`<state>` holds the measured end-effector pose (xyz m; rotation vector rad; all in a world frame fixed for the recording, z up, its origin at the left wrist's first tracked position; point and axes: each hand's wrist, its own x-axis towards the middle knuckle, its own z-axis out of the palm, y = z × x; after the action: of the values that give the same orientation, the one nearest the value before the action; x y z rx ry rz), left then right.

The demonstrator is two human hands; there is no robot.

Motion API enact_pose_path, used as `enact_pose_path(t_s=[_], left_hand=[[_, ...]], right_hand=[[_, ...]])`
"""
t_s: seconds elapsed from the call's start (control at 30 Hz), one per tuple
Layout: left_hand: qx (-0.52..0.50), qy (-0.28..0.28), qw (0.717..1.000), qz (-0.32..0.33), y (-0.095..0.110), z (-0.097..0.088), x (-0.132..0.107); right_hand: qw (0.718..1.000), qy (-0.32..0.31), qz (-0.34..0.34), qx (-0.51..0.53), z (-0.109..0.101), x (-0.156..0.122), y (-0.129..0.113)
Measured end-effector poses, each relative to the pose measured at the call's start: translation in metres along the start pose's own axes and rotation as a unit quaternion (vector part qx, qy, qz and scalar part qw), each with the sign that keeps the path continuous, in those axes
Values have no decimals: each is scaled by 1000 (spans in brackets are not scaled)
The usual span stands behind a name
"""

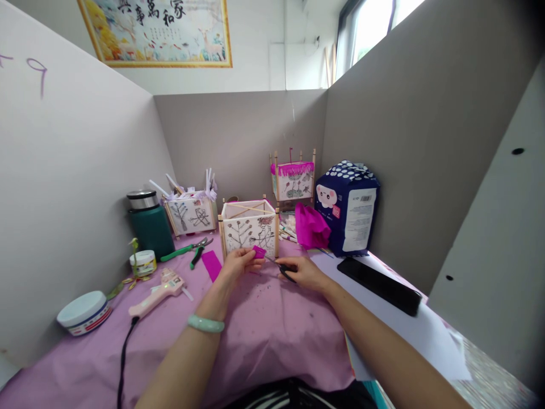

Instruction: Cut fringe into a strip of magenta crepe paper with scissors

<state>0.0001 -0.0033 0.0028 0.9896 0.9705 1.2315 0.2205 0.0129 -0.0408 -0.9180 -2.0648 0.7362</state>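
My left hand [239, 265] pinches a small folded piece of magenta paper [259, 252] between thumb and fingers. Black-handled scissors [287, 273] are in my right hand [307, 272], their blades pointing left at the paper's edge; I cannot tell whether they touch it. Just behind both hands stands a box-shaped lantern frame [249, 229] with wooden corner posts and drawn plant panels. A flat magenta paper strip [212, 265] lies on the cloth to the left of my left hand.
Left: a pink glue gun [158, 293], green-handled pliers [187, 251], a dark green bottle [150, 227] and a white tub [84, 313]. Behind: a magenta-fringed lantern [293, 180] and crumpled magenta paper [312, 227]. Right: a blue package [348, 209] and a black phone [378, 285] on white paper.
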Motion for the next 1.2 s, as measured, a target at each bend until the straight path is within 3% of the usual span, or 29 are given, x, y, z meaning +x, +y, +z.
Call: enact_pose_path(t_s=[0.5,0.87,1.2], left_hand=[[0,6,1000,-1,0,1,-1],[-39,76,996,37,4,-2,3],[-38,61,997,30,3,0,2]], right_hand=[[1000,7,-3,8,0,1,4],[1000,6,19,17,-1,1,1],[1000,-13,20,15,-3,-2,-8]])
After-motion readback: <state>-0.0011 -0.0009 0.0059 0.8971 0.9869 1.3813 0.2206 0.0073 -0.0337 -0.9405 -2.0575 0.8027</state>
